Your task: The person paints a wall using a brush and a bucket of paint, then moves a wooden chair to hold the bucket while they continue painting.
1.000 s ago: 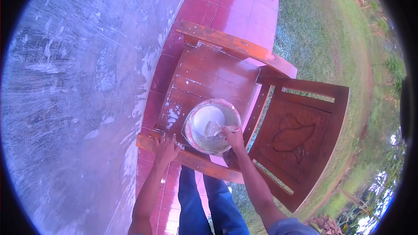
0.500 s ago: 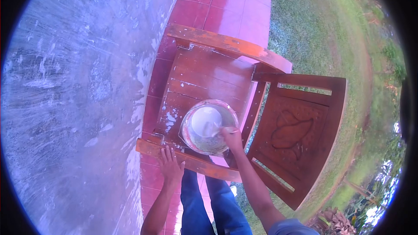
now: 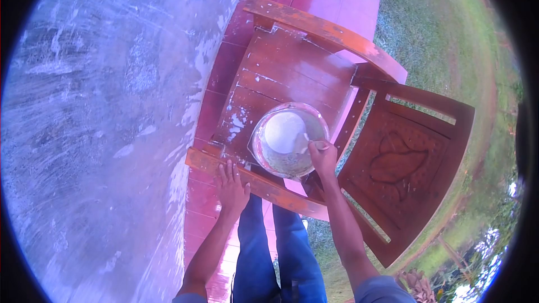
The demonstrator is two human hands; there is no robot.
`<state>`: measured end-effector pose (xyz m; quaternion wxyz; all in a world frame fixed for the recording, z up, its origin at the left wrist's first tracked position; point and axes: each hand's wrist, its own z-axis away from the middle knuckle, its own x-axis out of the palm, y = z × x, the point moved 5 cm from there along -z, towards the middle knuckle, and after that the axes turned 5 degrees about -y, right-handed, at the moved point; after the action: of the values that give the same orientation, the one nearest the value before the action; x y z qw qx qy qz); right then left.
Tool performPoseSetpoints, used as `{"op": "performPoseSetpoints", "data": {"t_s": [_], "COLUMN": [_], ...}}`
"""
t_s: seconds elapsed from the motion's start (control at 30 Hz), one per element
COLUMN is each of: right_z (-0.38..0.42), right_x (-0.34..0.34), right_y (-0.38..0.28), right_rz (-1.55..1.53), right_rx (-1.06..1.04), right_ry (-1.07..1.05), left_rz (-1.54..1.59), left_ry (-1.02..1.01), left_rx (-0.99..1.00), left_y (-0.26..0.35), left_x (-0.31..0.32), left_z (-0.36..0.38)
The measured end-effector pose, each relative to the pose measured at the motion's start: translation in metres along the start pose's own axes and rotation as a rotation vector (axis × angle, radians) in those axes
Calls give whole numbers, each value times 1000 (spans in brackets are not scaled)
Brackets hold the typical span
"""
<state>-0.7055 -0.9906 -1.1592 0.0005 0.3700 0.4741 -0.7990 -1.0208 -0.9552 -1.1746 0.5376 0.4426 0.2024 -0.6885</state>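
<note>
Your right hand (image 3: 324,158), just right of the middle of the frame, is closed, fingers and thumb drawn together around the handle of a brush (image 3: 306,136). The brush reaches out from the grip towards the upper left, over the inside of the bucket (image 3: 281,164); its lower end is too blurred to make out against the white liquid (image 3: 285,133). That liquid lies to the left and a little above your grip, while your fist is at the bucket's right side, by the rim. The bucket stands at the centre of the frame on the wooden seat (image 3: 281,73) of a chair, between the backrest (image 3: 404,163) on the right and your left hand (image 3: 231,192) at the lower left. That left hand is open and holds nothing, its fingers a little apart and laid over the near armrest (image 3: 275,191) (the one with worn, orange-brown patches). The far armrest (image 3: 325,29) runs across the upper part of the frame, above the bucket. White spots (image 3: 236,120) mark the seat just left of the bucket, and a scuffed grey-blue wall (image 3: 112,134) fills the left of the frame.
</note>
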Motion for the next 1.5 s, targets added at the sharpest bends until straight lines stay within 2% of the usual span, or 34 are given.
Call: {"op": "performPoseSetpoints", "data": {"t_s": [0.03, 0.07, 0.1, 0.23, 0.33, 0.5, 0.6, 0.8, 0.93, 0.97, 1.03, 1.07, 1.1, 1.13, 1.17, 1.23, 1.3, 1.37, 1.43, 1.5], "right_z": [-2, -2, 0, -6, -8, -6, 4, 48, 87, 94, 115, 120, 133, 140, 159, 183, 200, 197, 206, 223], "right_x": [-2, 1, 0, -1, 7, 12, 16, -3, -31, -40, -64, -73, -83, -92, -110, -133, -147, -154, -157, -160], "right_y": [-5, -2, -5, 0, 18, 28, 38, 11, -27, -35, -69, -69, -87, -103, -149, -211, -252, -307, -350, -414], "right_rz": [86, -95, -93, -65, -460, -598, -845, -1054, -1197, -1236, -1223, -982, -1151, -1249, -1122, -1083, -1070, -1071, -1017, -979], "right_rx": [-29, 76, 79, 3, 242, 327, 444, 457, 404, 318, 293, 151, 231, 208, 182, 102, 96, 7, -98, -189], "right_ry": [10, -40, -50, -77, -147, -156, -186, -182, -153, -228, -238, -261, -230, -291, -245, -213, -227, -279, -324, -394], "left_rz": [12, 13, 18, 54, 91, 115, 96, 160, 187, 194, 298, 346, 371, 403, 392, 377, 343, 252, 155, 225], "left_ry": [11, 7, 11, 44, 41, 105, 141, 173, 220, 253, 286, 302, 385, 462, 564, 693, 1008, 1164, 1389, 1675], "left_rx": [-3, -11, -5, 11, 16, 53, 58, 50, 33, 8, -36, -69, -65, -57, -104, -140, -228, -325, -367, -359], "left_y": [0, -1, -2, -5, -7, -13, -19, -42, -55, -59, -75, -79, -88, -99, -107, -115, -121, -119, -134, -142], "left_x": [-1, -1, -1, -3, -5, -3, -3, -5, -51, -66, -96, -119, -137, -152, -167, -216, -274, -350, -388, -421], "left_z": [-2, -3, -3, -3, -3, 5, 17, 60, 125, 146, 191, 219, 244, 270, 300, 362, 436, 489, 542, 594]}}
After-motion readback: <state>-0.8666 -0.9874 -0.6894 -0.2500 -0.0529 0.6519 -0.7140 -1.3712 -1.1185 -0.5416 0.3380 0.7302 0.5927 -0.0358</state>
